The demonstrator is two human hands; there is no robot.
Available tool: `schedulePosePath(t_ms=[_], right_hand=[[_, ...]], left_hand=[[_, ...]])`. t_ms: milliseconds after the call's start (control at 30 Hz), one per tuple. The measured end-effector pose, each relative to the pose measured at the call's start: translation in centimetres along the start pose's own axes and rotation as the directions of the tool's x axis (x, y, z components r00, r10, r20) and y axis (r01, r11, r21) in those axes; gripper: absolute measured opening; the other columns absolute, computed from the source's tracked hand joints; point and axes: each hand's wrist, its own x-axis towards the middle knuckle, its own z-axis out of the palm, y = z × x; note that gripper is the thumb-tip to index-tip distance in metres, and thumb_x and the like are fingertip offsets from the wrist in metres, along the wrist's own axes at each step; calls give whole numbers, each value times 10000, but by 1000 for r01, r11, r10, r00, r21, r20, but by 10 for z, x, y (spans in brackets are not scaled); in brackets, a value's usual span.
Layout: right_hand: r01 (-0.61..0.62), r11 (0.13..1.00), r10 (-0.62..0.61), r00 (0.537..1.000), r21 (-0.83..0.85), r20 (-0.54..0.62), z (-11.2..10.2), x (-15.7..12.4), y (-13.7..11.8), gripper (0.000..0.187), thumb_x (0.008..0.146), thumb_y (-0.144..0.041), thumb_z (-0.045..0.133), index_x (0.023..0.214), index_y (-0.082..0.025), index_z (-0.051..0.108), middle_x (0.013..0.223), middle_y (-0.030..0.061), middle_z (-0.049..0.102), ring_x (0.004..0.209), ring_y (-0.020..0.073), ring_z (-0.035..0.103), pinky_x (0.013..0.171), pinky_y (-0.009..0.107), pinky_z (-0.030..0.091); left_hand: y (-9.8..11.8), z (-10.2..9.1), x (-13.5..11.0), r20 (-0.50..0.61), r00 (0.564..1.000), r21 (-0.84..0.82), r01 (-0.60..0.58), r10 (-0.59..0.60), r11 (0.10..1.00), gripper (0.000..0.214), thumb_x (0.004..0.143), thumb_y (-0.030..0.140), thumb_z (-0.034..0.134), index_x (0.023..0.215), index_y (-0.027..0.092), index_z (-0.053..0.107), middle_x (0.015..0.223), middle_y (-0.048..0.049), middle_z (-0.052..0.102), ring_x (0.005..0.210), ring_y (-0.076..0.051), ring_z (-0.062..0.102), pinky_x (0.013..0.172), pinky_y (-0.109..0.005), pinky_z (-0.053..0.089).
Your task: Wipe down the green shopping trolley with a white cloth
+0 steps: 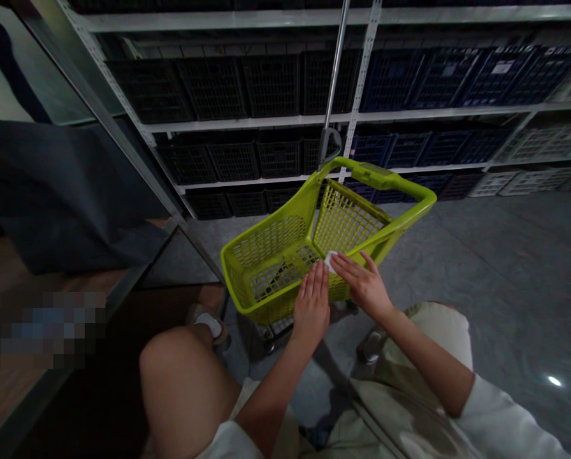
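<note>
A yellow-green plastic shopping cart [266,306] with slotted sides stands in front of my knees. My left hand [311,305] rests on its near side, fingers stretched out and lying flat by the rim. From the right, my right hand [366,284] reaches to the same spot, its fingers extended and the thumb held apart. Between the fingertips of both hands a small white piece [330,260] shows against the cart's side, partly covered by the right fingers. Whether it is paper or a label I cannot tell.
Metal shelves [247,123] with black crates [213,86] and blue crates [393,80] stand behind the cart. A metal pole [337,70] rises by the cart's handle [385,178]. On the left is a metal-edged table [118,299] with dark cloth [70,197]. Grey floor [515,274] lies to the right.
</note>
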Motion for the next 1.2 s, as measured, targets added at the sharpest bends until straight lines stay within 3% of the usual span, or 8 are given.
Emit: schedulePosePath(t_ms=[233, 333, 500, 600, 733, 900, 1000, 1200], right_hand=[[-311, 931, 248, 923, -190, -293, -23, -3, 104, 593, 832, 12, 397, 1347, -210, 591, 1369, 94, 644, 1343, 238, 545, 1201, 555, 186], [-343, 927, 284, 908, -155, -308, -11, -3, 80, 629, 821, 9, 401, 1399, -195, 545, 1417, 113, 603, 1365, 240, 523, 1193, 529, 228], [-126, 992, 124, 987, -9, -98, 11, 1, -13, 781, 762, 29, 389, 1507, -204, 413, 1485, 100, 538, 1413, 198, 465, 1187, 452, 280], [-46, 998, 47, 999, 33, -23, 8, 3, -24, 752, 786, 17, 389, 1503, -209, 418, 1500, 93, 520, 1420, 191, 454, 1194, 453, 265], [-46, 997, 44, 998, -55, -36, -11, 1, 36, 681, 830, 7, 398, 1460, -244, 469, 1444, 78, 584, 1371, 204, 515, 1213, 512, 176], [-326, 931, 279, 926, -167, -253, -22, 2, 93, 600, 848, 5, 384, 1368, -234, 563, 1381, 90, 637, 1335, 250, 553, 1200, 586, 118], [-340, 931, 305, 925, -132, -227, -11, 4, 63, 654, 821, 15, 395, 1417, -221, 522, 1423, 107, 600, 1361, 248, 526, 1205, 565, 139], [-124, 992, 124, 991, 2, -42, 14, 5, -25, 731, 801, 18, 395, 1496, -203, 428, 1501, 98, 520, 1421, 201, 452, 1194, 470, 248]], left_hand=[[1, 2, 1, -2, 1000, 32, 9, -9, 999, 804, 848, 114, 476, 1578, 32, 150, 1665, -154, 197, 1543, -257, 186, 1240, -428, 286], [1, 3, 1, -10, 1000, 26, 13, -13, 1000, 805, 842, 107, 474, 1578, 38, 158, 1667, -152, 193, 1545, -255, 176, 1243, -424, 279], [0, 1, 0, -5, 1000, 13, 1, -1, 1000, 782, 829, 77, 461, 1563, 22, 196, 1663, -167, 200, 1550, -260, 150, 1240, -440, 286], [0, 1, 0, -8, 1000, 1, 4, -4, 1000, 795, 829, 79, 461, 1569, 26, 173, 1665, -169, 189, 1553, -258, 133, 1238, -450, 290], [0, 1, 0, -4, 1000, 7, 3, -3, 1000, 828, 841, 97, 466, 1583, 32, 105, 1667, -167, 177, 1551, -255, 147, 1240, -442, 284], [1, 2, 1, 12, 1000, 14, 6, -6, 1000, 813, 854, 118, 476, 1582, 33, 125, 1670, -153, 170, 1549, -250, 162, 1243, -424, 277], [2, 2, 1, -2, 1000, 6, 10, -10, 1000, 800, 853, 105, 470, 1578, 27, 141, 1671, -156, 162, 1550, -257, 155, 1246, -426, 266], [1, 4, 0, -41, 999, -45, -2, 0, 999, 821, 830, 67, 452, 1582, 44, 124, 1655, -178, 217, 1546, -261, 164, 1230, -465, 297]])
